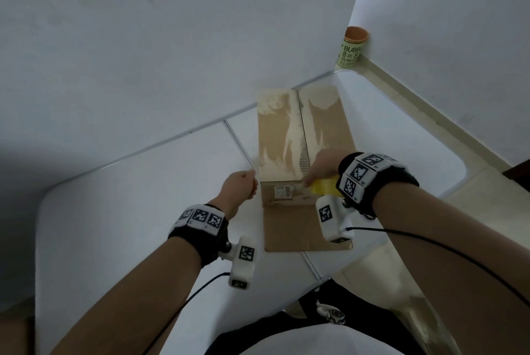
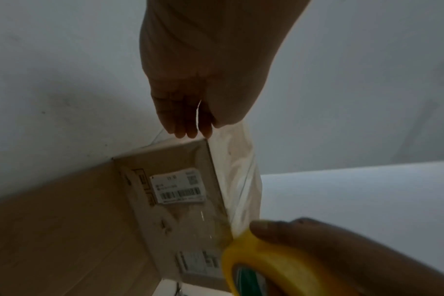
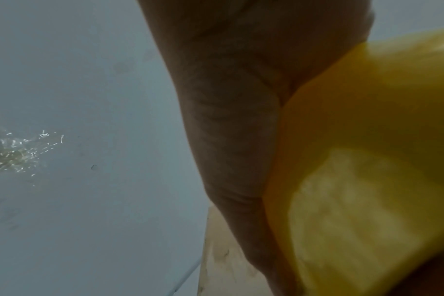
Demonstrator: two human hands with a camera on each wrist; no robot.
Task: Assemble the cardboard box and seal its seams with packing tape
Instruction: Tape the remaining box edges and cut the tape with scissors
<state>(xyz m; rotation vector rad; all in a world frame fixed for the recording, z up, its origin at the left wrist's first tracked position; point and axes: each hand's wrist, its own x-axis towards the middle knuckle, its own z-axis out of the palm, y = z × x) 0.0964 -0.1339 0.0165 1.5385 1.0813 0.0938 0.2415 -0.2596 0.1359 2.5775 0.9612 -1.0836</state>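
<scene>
A brown cardboard box (image 1: 301,130) stands on the white table (image 1: 129,211), its top flaps shut with a shiny seam down the middle. One flap (image 1: 295,228) lies flat on the table toward me. My right hand (image 1: 324,165) grips a yellow tape roll (image 1: 322,186) at the box's near right top corner; the tape roll (image 3: 368,140) fills the right wrist view. My left hand (image 1: 243,185) hovers at the near left corner. In the left wrist view its fingers (image 2: 190,120) pinch the free end of a clear tape strip (image 2: 238,180) that runs along the box's near top edge to the tape roll (image 2: 266,266). A white label (image 2: 176,186) marks the near side.
A green can with an orange lid (image 1: 351,47) stands in the far right corner by the wall. White walls close in behind and to the right of the table. The table's rounded right edge (image 1: 459,159) lies near the box. Camera cables trail from both wrists.
</scene>
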